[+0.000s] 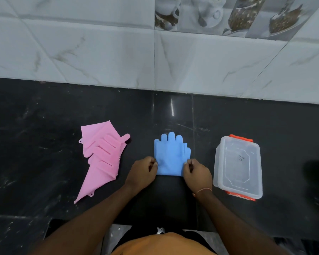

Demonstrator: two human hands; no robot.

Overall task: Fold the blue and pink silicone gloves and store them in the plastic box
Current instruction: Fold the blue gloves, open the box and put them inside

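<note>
The blue silicone gloves [170, 155] lie stacked on the black counter, fingers pointing away from me, with a folded edge at the near side. My left hand [143, 172] pinches the stack's left edge and my right hand [196, 173] pinches its right edge. The pink silicone gloves [101, 157] lie spread flat and overlapping to the left, untouched, cuffs fanned out toward the wall and toward me. The clear plastic box [238, 167] with orange clips stands to the right of my right hand, its lid on.
A grey marbled tile wall [155, 52] rises behind the black stone counter [44, 115]. A dark object [317, 179] shows at the far right edge. The counter's front edge runs just below my forearms.
</note>
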